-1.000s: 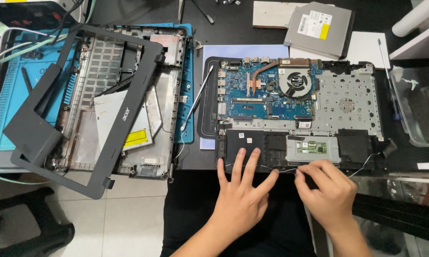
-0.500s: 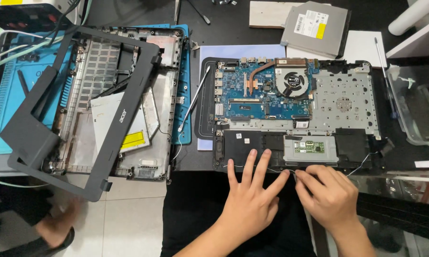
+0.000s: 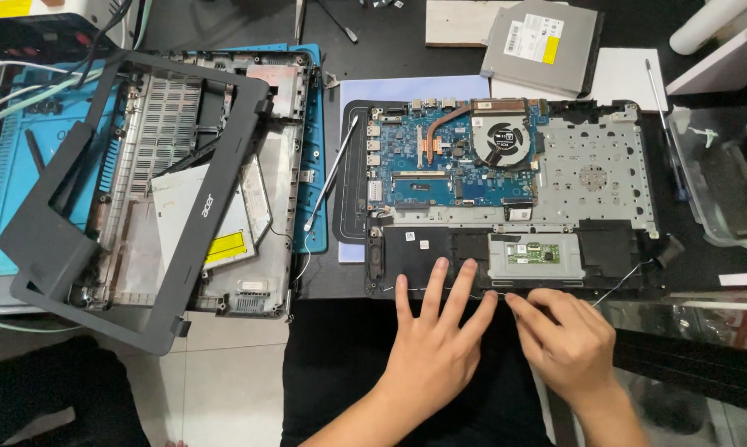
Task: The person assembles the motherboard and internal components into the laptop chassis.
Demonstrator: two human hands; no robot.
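We see both hands at the near edge of an opened laptop chassis (image 3: 506, 199). The left hand (image 3: 436, 343) lies flat with its fingers spread, the fingertips (image 3: 440, 269) pressing on the black panel at the chassis front, just left of the touchpad board (image 3: 535, 255). The right hand (image 3: 568, 335) sits just beside it, its fingers curled and drawn together at the front edge; they appear to pinch a thin black wire (image 3: 622, 281) that runs away to the right along that edge, though we cannot tell exactly how tight the grip is.

Beyond the fingertips, further from us, lies the blue motherboard (image 3: 440, 165), with a copper heat pipe (image 3: 440, 124) leading to the round cooling fan (image 3: 502, 136) beyond the right hand. To the right of the fan is a grey perforated metal plate (image 3: 593, 170).

Left of the left hand, a slim metal pry tool (image 3: 332, 174) lies tilted on a pale sheet of paper (image 3: 407, 87). Well apart to the left, a black screen bezel (image 3: 84, 232) rests askew over a stripped laptop base cover (image 3: 216, 157), which sits on a blue work mat (image 3: 13, 174). Far beyond the right hand rests a grey optical drive (image 3: 543, 41), and to the right of that hand a clear plastic container (image 3: 721, 174) stands near the chassis.
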